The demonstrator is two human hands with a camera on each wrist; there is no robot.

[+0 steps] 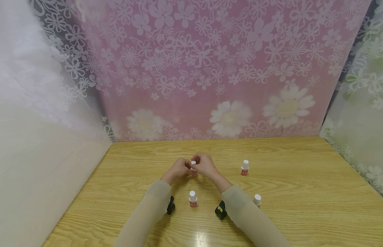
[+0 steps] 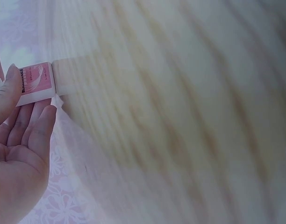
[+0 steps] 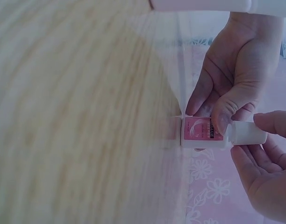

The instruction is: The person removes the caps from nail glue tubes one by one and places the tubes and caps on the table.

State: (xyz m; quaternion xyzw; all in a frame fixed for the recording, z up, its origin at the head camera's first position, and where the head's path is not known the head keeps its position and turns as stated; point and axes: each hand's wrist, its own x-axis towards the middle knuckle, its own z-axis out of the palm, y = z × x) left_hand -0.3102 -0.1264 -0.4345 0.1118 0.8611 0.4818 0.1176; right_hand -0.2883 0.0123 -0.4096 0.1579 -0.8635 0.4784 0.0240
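Both hands are together on one small glue bottle (image 3: pixel 199 133). In the head view, make that bottle the middle of a clock. The left hand (image 1: pixel 180 167) comes in from eight o'clock and the right hand (image 1: pixel 206 165) from four o'clock. Neither one is nearer, because both touch it. The bottle's long way goes up and down, with its white cap (image 3: pixel 248 133) at twelve o'clock and its bottom at six o'clock. The left hand has the low part: it holds the body, its thumb up near the neck. The right hand has the high part: it pinches the cap. The bottom is on the wooden table (image 1: pixel 142 223) or just over it; I cannot tell which. Three more bottles are apart from the hands: one at three o'clock (image 1: pixel 245 168), one at six o'clock (image 1: pixel 193 200), and one near four o'clock (image 1: pixel 257 199), partly hidden by the right sleeve (image 1: pixel 245 211).
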